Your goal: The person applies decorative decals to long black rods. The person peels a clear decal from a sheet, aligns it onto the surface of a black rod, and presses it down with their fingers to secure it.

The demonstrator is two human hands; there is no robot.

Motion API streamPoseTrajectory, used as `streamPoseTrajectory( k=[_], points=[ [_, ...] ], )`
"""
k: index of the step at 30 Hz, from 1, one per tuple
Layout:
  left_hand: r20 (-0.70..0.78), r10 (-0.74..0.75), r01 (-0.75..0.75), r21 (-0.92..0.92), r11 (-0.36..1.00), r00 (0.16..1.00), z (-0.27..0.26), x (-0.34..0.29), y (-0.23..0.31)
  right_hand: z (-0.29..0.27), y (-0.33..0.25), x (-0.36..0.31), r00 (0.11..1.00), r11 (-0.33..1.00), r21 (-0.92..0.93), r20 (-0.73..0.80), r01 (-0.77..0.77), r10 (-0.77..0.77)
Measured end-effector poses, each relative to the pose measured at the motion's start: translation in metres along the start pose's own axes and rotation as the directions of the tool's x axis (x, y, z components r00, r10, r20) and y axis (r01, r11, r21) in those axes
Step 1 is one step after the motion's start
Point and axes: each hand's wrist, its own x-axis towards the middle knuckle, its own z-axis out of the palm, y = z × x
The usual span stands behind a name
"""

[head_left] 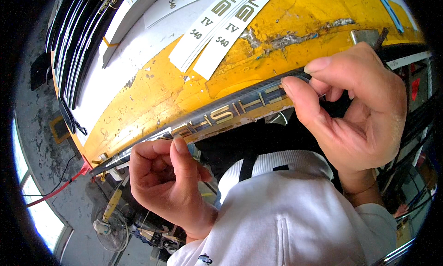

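Observation:
A dark, slender rod (203,113) lies along the near edge of the yellow bench. Over its near side runs a clear decal strip (226,113) with gold lettering. My left hand (168,178) is closed in a pinch at the strip's left end, thumb and forefinger close against the rod. At the right end, my right hand (353,109) has its thumb and forefinger curled in at the strip. The very edge of the strip under those fingertips is hidden.
Several long white decal sheets (210,58) with gold print lie on the worn yellow bench (152,88). Beside them are a pale stack of strips (115,28) and a bundle of black rods (76,58). A blue stick (390,10) lies far right. A fan (110,227) stands below left.

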Motion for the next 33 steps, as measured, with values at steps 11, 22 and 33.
streamPoseTrajectory(
  k=[11, 22, 33],
  points=[
    [0.003, 0.010, -0.010, 0.011, 1.000, 1.000, -0.002, 0.000, -0.003, -0.006, 0.005, -0.005, 0.996, 0.999, 0.010, 0.080, -0.045, 0.044],
    [0.099, 0.011, 0.000, -0.111, 0.994, 0.995, -0.007, 0.004, -0.005, -0.020, 0.016, -0.004, 0.988, 0.965, 0.257, 0.130, 0.046, -0.082],
    [0.135, -0.025, 0.050, -0.182, 0.982, 0.990, -0.007, 0.004, -0.004, -0.016, 0.017, -0.015, 0.997, 0.975, 0.218, 0.065, -0.047, 0.033]
  ],
)
